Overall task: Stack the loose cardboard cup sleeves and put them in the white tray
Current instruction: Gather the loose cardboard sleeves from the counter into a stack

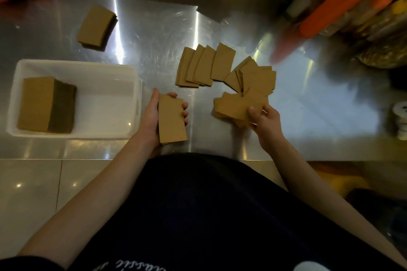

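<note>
Our left hand [152,117] has thumb and fingers curled round a gathered stack [172,119] of cardboard cup sleeves, held just beside the right wall of the white tray [77,63]. Over on the other side, our right hand [267,121] is pinching the nearest loose sleeves [236,105], thumb on top, the other fingers tucked underneath where we can't see them well. We reckon the step in hand is gathering: lift this pinch across and lay it onto the left-hand stack. To do it well we want the curved edges pointing the same way, so we should turn the pinch to line up before it lands, then let the left fingers loosen just enough to take it and close again. These sleeves overlap messily, so it looks wiser to take only the few that come away together than to drag the whole heap. A fanned row [204,68] waits farther back on the steel counter [308,105], and a side stack [96,26] sits behind the tray. Inside the tray a tall stack [37,103] fills the left end, so the right end is where ours should go.
</note>
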The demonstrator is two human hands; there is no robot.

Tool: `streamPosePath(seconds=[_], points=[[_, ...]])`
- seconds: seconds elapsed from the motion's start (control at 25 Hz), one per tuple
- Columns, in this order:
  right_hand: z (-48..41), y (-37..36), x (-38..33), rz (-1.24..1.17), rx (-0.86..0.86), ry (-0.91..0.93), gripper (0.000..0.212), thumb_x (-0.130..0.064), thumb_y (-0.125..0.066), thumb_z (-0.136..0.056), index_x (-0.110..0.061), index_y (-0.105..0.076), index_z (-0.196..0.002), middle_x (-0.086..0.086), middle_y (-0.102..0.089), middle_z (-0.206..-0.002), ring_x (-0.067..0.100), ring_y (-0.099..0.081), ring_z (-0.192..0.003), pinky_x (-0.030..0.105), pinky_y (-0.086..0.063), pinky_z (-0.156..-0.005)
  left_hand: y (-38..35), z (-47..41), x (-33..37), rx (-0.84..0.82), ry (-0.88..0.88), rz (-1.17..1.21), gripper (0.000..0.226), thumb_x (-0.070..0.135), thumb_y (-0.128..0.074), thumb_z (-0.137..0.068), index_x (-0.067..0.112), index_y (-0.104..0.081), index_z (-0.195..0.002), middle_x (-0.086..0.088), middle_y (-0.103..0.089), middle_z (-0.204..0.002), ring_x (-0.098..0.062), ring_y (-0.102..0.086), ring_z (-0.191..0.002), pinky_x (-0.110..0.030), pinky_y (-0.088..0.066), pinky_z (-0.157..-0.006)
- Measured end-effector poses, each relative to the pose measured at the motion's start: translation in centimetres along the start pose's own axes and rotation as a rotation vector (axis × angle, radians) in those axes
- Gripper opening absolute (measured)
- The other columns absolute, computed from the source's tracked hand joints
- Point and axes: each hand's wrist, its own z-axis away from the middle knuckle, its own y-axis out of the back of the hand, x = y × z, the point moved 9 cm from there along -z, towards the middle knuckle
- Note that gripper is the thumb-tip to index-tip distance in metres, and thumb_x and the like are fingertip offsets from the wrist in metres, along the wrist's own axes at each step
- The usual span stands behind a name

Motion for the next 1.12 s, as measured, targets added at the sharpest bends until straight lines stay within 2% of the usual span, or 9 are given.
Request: streamPosePath(seconds=[0.08, 0.16, 0.24, 0.32, 0.52, 0.64, 0.84, 0.96, 1.12], points=[[0.8, 1.6, 1.2, 0.034, 0.045, -0.018, 0.014, -0.015, -0.064, -0.092, -0.014, -0.058, -0.104, 0.0, -0.066, -0.096, 0.027, -0.065, -0.101, 0.046, -0.054, -0.087, -0.3, -0.2, -0.2, 0.001, 0.006, -0.02, 0.048, 0.064, -0.041, -0.094, 0.02, -0.061, -0.094, -0.013, -0.066, -0.089, -0.024, -0.061, -0.07, -0.034, -0.053, -0.063], [1.2, 1.9, 1.8, 0.108, 0.065, 0.004, 0.023, -0.019, -0.066, -0.09, -0.013, -0.056, -0.11, -0.004, -0.065, -0.096, 0.021, -0.066, -0.097, 0.039, -0.057, -0.084, -0.5, -0.4, -0.4, 0.01, 0.011, -0.046, 0.048, 0.064, -0.039, -0.095, 0.02, -0.06, -0.095, -0.013, -0.066, -0.088, -0.024, -0.061, -0.07, -0.033, -0.054, -0.064], [1.3, 1.9, 2.3, 0.165, 0.097, 0.013, 0.033, -0.024, -0.069, -0.088, -0.015, -0.054, -0.117, -0.002, -0.064, -0.102, 0.017, -0.064, -0.096, 0.036, -0.057, -0.085, -1.2, -0.5, -0.6, 0.009, 0.023, -0.076, 0.049, 0.063, -0.038, -0.095, 0.02, -0.06, -0.096, -0.013, -0.067, -0.087, -0.024, -0.062, -0.069, -0.033, -0.054, -0.064], [1.0, 1.2, 2.5, 0.205, 0.098, 0.016, 0.045, -0.028, -0.071, -0.086, -0.014, -0.052, -0.124, 0.003, -0.063, -0.11, 0.021, -0.064, -0.101, 0.038, -0.056, -0.087, -1.1, -0.4, -0.5, 0.019, 0.018, -0.083, 0.049, 0.063, -0.037, -0.096, 0.019, -0.059, -0.097, -0.013, -0.067, -0.086, -0.023, -0.062, -0.07, -0.033, -0.053, -0.065], [-0.5, 1.3, 1.7, 0.364, 0.19, 0.045, 0.057, -0.038, -0.077, -0.078, -0.017, -0.052, -0.124, 0.008, -0.062, -0.118, 0.024, -0.062, -0.106, 0.044, -0.053, -0.093, -1.7, -0.5, -0.7, 0.028, 0.025, -0.099, 0.048, 0.062, -0.037, -0.096, 0.019, -0.059, -0.1, -0.013, -0.067, -0.086, -0.023, -0.063, -0.07, -0.032, -0.055, -0.063], [-0.6, 0.6, 1.4, 0.468, 0.235, 0.058, 0.065, -0.038, -0.077, -0.077, -0.013, -0.045, -0.127, 0.008, -0.055, -0.123, 0.024, -0.056, -0.111, 0.041, -0.05, -0.096, -1.9, -0.5, -0.8, 0.033, 0.035, -0.105, 0.048, 0.063, -0.037, -0.096, 0.02, -0.059, -0.1, -0.013, -0.067, -0.086, -0.022, -0.063, -0.069, -0.032, -0.056, -0.063], [-0.6, 0.4, 1.5, 0.607, 0.284, 0.003, 0.048, -0.041, -0.072, -0.08, -0.015, -0.046, -0.112, 0.005, -0.045, -0.116, 0.023, -0.052, -0.105, 0.039, -0.047, -0.088, -1.9, -0.6, -1.0, 0.032, 0.051, -0.104, 0.048, 0.063, -0.038, -0.095, 0.02, -0.06, -0.096, -0.013, -0.066, -0.085, -0.023, -0.063, -0.069, -0.031, -0.056, -0.063], [-0.1, 1.4, 1.5, 0.432, 0.284, 0.019, 0.037, -0.036, -0.07, -0.084, -0.019, -0.045, -0.105, 0.0, -0.051, -0.105, 0.019, -0.053, -0.096, 0.034, -0.046, -0.081, -1.8, -0.7, -1.0, 0.033, 0.057, -0.102, 0.048, 0.063, -0.039, -0.095, 0.02, -0.06, -0.099, -0.013, -0.067, -0.087, -0.022, -0.063, -0.071, -0.032, -0.056, -0.064], [0.6, 3.4, 1.0, 0.203, 0.172, 0.069, 0.03, -0.034, -0.061, -0.092, -0.015, -0.054, -0.116, -0.001, -0.059, -0.112, 0.018, -0.058, -0.103, 0.034, -0.052, -0.089, -1.7, -0.8, -0.9, 0.04, 0.053, -0.086, 0.048, 0.063, -0.039, -0.094, 0.02, -0.061, -0.098, -0.012, -0.067, -0.087, -0.021, -0.064, -0.07, -0.032, -0.056, -0.063]])
